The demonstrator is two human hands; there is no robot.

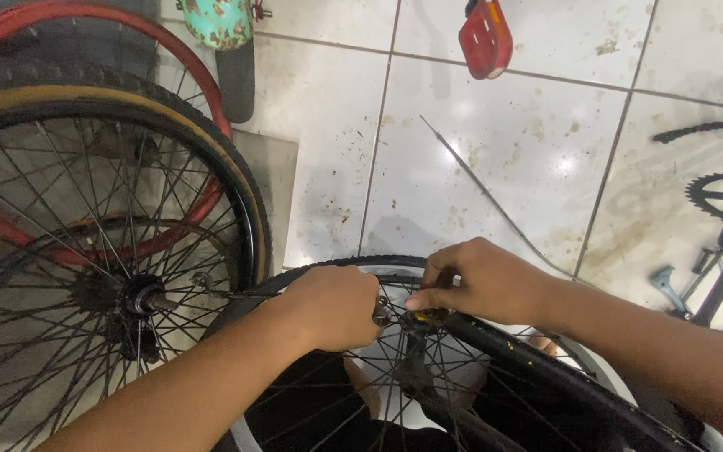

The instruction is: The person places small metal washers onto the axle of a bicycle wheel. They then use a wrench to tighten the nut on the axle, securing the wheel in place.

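A bicycle wheel (345, 266) with a black tyre and thin spokes lies close under me at the bottom centre. My left hand (332, 305) is closed in a fist around a thin metal tool whose shaft sticks out to the left. My right hand (479, 280) pinches a small nut or fitting at the axle (428, 318), where a black frame tube (546, 377) runs down to the right. The two hands almost touch over the hub. What sits inside the left fist is hidden.
A stack of wheels (102, 209) with black, tan and red rims fills the left. A loose spoke (495, 201) lies on the stained white tiles. A red pedal (485, 38) and teal saddle (215, 21) are at the top. Chainring and chain (717, 192) sit at right.
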